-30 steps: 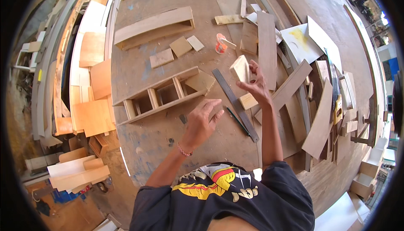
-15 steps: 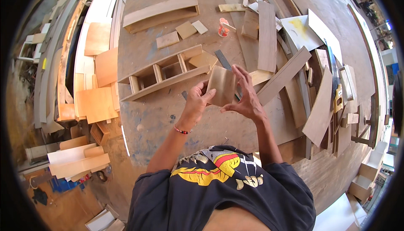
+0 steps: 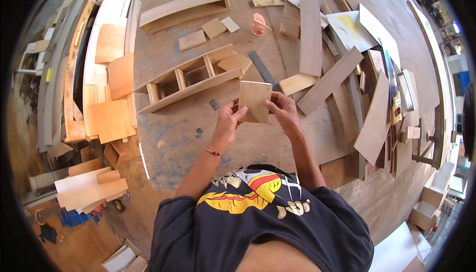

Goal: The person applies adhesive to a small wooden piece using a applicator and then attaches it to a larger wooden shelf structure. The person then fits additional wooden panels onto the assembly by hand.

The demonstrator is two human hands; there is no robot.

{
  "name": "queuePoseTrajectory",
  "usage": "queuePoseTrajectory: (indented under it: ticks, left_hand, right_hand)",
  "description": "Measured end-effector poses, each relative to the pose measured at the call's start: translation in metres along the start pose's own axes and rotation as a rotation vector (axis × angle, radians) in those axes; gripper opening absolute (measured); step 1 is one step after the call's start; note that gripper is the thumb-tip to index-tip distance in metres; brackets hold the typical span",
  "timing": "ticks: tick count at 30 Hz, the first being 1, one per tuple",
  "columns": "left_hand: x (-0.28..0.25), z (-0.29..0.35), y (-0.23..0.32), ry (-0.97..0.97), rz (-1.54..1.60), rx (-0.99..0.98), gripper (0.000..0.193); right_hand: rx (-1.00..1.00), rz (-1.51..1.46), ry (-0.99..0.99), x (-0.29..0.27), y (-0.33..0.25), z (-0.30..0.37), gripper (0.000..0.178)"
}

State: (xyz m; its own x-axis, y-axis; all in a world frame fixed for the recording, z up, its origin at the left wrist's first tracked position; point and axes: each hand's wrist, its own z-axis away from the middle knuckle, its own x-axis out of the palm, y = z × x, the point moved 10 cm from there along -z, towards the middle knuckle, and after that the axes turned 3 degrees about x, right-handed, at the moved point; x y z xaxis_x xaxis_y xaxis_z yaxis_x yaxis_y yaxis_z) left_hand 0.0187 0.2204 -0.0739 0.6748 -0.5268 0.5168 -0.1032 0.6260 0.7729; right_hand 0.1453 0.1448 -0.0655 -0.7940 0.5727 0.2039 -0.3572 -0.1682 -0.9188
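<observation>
Hands, left hand (image 3: 229, 122) and right hand (image 3: 282, 112), grasping a small plywood panel (image 3: 254, 101) by opposite edges above the worktop (image 3: 178, 138), best held level, fingertips off the face, beside the compartmented wooden frame (image 3: 191, 79).

Cluttered workbench (image 3: 173, 143), plywood stacks (image 3: 106, 98) left, daylight at right.

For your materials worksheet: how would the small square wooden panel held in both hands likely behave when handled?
The wooden panel probably stays stiff: it stands flat and unbent though the left hand and right hand grip only its edges. It looks thin, so likely light. Being flat and square-cornered, it should not roll if set on the workbench.
</observation>
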Motion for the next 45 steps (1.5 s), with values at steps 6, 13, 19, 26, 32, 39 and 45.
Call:
queuePoseTrajectory:
  ticks: [6,13,19,26,32,39,45]
  left_hand:
    - [-0.029,0.006,-0.031,0.061,-0.203,-0.165,0.035]
    - [-0.03,-0.011,-0.022,0.153,-0.257,-0.058,0.035]
    - [-0.009,-0.012,0.048,0.185,-0.722,0.306,0.03]
    - [-0.079,0.005,0.061,0.452,-0.405,0.309,0.02]
    - [-0.115,0.015,0.027,0.619,0.289,0.041,0.043]
    - [-0.147,-0.003,0.038,0.726,0.536,0.065,0.084]
    - [-0.144,-0.029,0.038,0.584,0.591,-0.043,0.071]
  right_hand:
    - [0.069,0.181,0.017,-0.007,0.021,-0.001,0.027]
    - [-0.027,0.473,0.169,-0.039,0.006,-0.024,0.022]
    - [-0.144,0.642,0.406,-0.079,-0.033,-0.056,0.021]
    - [-0.547,0.967,0.712,-0.072,-0.078,-0.065,0.025]
    - [-0.419,0.869,0.223,-0.005,-0.047,-0.117,0.019]
    - [-0.337,0.937,0.147,0.014,-0.038,-0.162,0.02]
    - [-0.328,0.998,-0.049,0.023,-0.031,-0.188,0.024]
